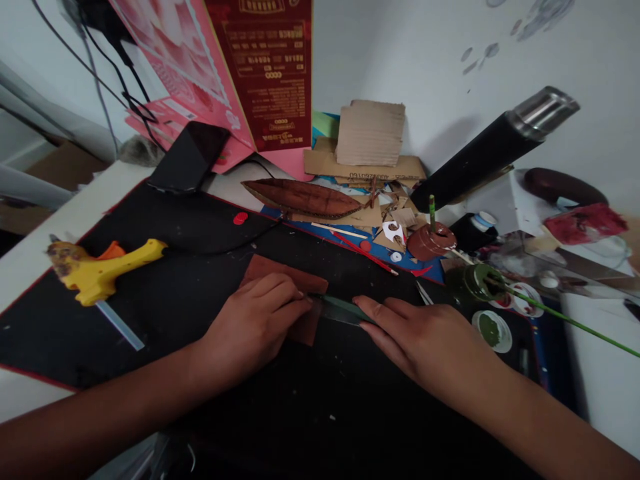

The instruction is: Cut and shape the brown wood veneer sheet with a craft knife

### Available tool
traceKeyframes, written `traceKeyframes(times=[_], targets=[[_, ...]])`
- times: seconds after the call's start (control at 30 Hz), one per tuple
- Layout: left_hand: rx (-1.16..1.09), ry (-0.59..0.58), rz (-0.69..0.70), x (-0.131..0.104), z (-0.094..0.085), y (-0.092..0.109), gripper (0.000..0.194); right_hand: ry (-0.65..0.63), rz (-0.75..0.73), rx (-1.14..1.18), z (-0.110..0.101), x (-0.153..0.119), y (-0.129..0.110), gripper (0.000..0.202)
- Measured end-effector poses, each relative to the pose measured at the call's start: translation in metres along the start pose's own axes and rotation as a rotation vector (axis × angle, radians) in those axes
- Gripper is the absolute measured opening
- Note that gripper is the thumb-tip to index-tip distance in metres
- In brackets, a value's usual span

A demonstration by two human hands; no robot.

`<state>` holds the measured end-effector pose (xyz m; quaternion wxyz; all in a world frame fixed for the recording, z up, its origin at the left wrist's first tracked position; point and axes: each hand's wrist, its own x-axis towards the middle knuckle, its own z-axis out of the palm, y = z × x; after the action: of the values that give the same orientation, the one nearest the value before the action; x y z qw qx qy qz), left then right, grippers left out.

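Note:
Low over the black mat, my right hand pinches the right end of a thin dark green strip between thumb and fingers. My left hand is closed, its thumb and forefinger pressed together at the strip's other end. Beneath the left fingers lies a reddish-brown sheet on the mat, partly covered by that hand. A paler, see-through edge shows along the strip's lower side; its exact material is unclear.
A yellow glue gun lies left on the black mat. Behind are a black phone, a brown boat-shaped piece and cardboard scraps. Paint jars, an open green paint lid and a leaning black flask stand right.

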<state>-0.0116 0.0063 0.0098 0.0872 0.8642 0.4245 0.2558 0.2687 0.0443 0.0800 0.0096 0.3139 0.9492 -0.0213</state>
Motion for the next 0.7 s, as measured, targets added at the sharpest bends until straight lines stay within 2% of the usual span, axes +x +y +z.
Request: traceKeyframes(times=[0.2, 0.37, 0.7], targets=[[0.005, 0.006, 0.0, 0.002, -0.001, 0.001, 0.025, -0.015, -0.008, -0.001, -0.003, 0.002, -0.001, 0.036], [-0.001, -0.013, -0.004, 0.002, -0.002, 0.002, 0.025, -0.088, -0.028, -0.034, -0.009, 0.009, -0.002, 0.032], [0.0, -0.038, -0.004, 0.0, -0.003, 0.001, 0.024, -0.268, -0.153, -0.2, -0.024, 0.02, 0.003, 0.049]])
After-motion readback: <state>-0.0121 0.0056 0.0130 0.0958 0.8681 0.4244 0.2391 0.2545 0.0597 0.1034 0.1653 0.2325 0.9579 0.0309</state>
